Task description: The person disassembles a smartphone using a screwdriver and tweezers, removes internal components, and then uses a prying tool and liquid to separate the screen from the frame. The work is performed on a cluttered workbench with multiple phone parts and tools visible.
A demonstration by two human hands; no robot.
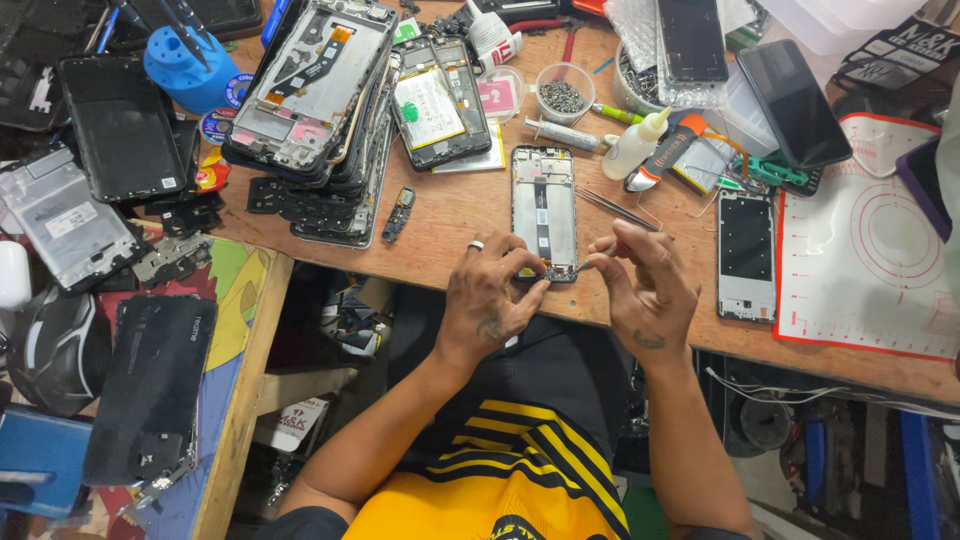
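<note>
Steadying the open phone frame [544, 210] at the bench [450, 215] edge, the left hand [490, 295] presses its fingers on the lower end, while the right hand [645, 285] pinches a thin tool [588, 264], tip meeting that corner for close work.

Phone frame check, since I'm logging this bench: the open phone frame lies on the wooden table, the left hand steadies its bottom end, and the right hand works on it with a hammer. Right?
Not quite. The right hand holds a thin metal tool, not a hammer, as the head view shows. The rest stands: the open phone frame lies on the wooden table, and the left hand steadies its bottom end.
</note>
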